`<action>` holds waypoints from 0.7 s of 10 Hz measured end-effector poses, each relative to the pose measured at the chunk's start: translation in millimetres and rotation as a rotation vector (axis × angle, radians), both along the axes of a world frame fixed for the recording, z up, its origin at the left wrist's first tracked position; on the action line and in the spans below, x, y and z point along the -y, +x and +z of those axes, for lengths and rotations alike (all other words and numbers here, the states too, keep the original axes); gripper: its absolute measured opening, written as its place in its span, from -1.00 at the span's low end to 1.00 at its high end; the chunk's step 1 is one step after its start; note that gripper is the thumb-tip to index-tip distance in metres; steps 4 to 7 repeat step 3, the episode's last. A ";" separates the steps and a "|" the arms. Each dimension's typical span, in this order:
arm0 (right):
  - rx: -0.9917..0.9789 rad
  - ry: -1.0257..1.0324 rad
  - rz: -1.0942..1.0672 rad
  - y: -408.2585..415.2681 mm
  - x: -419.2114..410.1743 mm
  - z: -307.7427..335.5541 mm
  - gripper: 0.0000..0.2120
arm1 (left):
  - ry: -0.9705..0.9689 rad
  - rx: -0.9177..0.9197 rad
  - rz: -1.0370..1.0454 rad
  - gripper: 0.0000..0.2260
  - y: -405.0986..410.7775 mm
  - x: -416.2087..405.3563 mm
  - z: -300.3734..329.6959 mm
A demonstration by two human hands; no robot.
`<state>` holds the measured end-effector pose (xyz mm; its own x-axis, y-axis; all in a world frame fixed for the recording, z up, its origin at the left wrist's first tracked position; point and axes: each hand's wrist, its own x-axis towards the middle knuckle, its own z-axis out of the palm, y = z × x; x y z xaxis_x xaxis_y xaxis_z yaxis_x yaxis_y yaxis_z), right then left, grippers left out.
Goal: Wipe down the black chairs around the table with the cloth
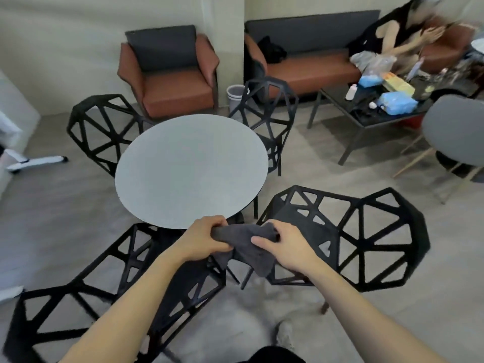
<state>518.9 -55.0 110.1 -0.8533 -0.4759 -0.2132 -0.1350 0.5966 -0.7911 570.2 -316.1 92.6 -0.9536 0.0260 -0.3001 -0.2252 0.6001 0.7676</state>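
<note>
A dark grey cloth [248, 247] hangs between my two hands, just in front of the round grey table [191, 169]. My left hand [207, 239] grips its left end with curled fingers. My right hand [285, 247] pinches its right end. Black open-frame chairs ring the table: one at the near right [366, 239] beside my right hand, one at the near left [104, 292] under my left forearm, one at the far left [102, 129] and one at the far right [267, 113].
A brown armchair [170, 74] and a brown bench [314, 66] stand against the far wall. A person sits at the right end of the bench behind a low black table [366, 119] with bags and bottles. A grey chair [455, 132] is at the right.
</note>
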 end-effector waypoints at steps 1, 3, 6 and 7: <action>0.029 -0.071 0.086 -67.1 15.9 14.8 -0.76 | -0.050 0.041 0.001 -0.70 -55.5 25.5 30.5; -0.030 0.360 0.305 -210.8 84.1 30.7 -0.17 | -0.515 -0.007 0.459 -0.30 -135.1 104.1 56.2; -0.030 0.360 0.305 -210.8 84.1 30.7 -0.17 | -0.515 -0.007 0.459 -0.30 -135.1 104.1 56.2; -0.030 0.360 0.305 -210.8 84.1 30.7 -0.17 | -0.515 -0.007 0.459 -0.30 -135.1 104.1 56.2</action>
